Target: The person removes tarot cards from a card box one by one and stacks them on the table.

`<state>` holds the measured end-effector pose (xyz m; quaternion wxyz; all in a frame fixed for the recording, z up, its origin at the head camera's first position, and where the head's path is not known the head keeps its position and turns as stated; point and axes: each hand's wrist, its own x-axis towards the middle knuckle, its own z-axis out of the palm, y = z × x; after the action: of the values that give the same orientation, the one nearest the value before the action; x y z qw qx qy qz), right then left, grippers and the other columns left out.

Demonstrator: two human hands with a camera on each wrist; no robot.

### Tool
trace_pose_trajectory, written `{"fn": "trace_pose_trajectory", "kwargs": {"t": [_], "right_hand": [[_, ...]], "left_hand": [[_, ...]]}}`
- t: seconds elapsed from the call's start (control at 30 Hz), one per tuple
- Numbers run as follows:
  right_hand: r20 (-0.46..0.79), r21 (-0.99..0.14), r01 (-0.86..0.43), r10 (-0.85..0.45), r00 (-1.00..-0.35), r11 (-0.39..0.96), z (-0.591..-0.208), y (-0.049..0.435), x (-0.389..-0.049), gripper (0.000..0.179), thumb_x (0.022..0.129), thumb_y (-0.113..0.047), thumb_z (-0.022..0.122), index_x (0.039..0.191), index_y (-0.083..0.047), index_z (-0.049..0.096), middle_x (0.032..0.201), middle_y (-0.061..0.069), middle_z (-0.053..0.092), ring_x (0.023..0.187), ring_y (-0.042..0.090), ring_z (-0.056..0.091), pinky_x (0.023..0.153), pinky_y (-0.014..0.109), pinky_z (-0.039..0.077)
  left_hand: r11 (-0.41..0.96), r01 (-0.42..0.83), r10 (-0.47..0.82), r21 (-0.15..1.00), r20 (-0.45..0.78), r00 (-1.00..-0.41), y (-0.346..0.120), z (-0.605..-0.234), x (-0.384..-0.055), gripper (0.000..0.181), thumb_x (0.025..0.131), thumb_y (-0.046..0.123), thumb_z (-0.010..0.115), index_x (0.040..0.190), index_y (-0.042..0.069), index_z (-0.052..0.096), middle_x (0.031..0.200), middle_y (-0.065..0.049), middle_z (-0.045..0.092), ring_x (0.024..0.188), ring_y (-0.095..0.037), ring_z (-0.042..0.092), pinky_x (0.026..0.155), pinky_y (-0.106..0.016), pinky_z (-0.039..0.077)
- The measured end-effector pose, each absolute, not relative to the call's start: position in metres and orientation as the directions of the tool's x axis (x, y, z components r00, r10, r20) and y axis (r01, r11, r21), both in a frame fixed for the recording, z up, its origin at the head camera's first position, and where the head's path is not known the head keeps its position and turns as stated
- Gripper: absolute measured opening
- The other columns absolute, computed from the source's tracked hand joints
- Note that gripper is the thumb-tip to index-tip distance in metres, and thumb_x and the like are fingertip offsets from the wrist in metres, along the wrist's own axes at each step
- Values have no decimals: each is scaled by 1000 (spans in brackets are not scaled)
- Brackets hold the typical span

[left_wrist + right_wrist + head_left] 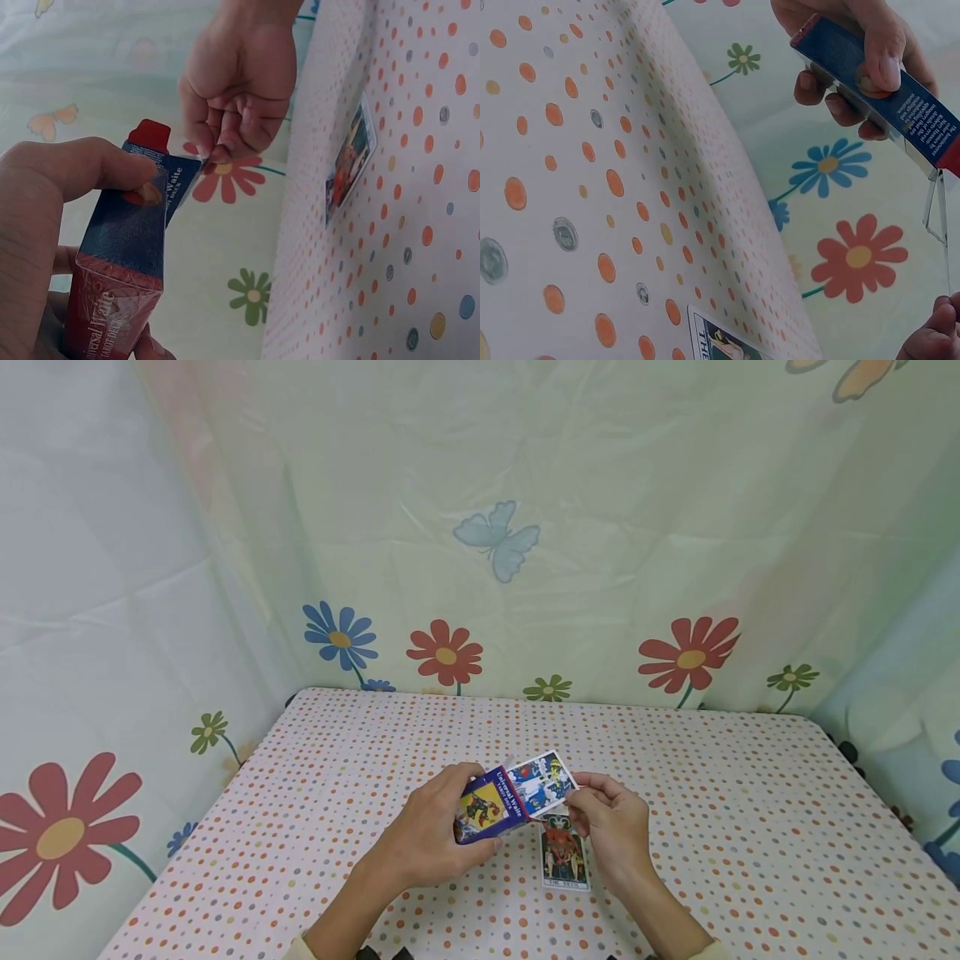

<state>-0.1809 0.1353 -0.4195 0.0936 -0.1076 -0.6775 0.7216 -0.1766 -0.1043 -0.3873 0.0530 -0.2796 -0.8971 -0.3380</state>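
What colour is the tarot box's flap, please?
The flap is red, clearest in the left wrist view.

The blue-and-red rectangular carton with a yellow picture panel (483, 810) is located above the white, multicolour-dotted table covering (337, 760), within the left hand (431, 831). The white-bordered rectangular card with a blue-and-yellow picture (543, 783) extends from the carton's right end to the fingers of the right hand (618, 831). The white-bordered rectangular "The Devil" card (565, 856) lies on the covering, before and right of the carton. The pale flower-printed hanging sheet (585, 527) is positioned behind the covering.
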Motion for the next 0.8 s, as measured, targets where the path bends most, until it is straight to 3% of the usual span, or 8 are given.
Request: {"fn": "trace_pose_trajectory", "kwargs": {"t": [0.8], "right_hand": [[-88, -987, 42, 309, -947, -153, -425, 143, -188, 27, 92, 5, 58, 119, 8, 60, 78, 3, 64, 65, 11, 57, 51, 19, 42]], "left_hand": [[621, 520, 452, 587, 274, -849, -105, -385, -176, 75, 80, 37, 80, 143, 14, 46, 128, 0, 57, 94, -11, 55, 76, -25, 52]]}}
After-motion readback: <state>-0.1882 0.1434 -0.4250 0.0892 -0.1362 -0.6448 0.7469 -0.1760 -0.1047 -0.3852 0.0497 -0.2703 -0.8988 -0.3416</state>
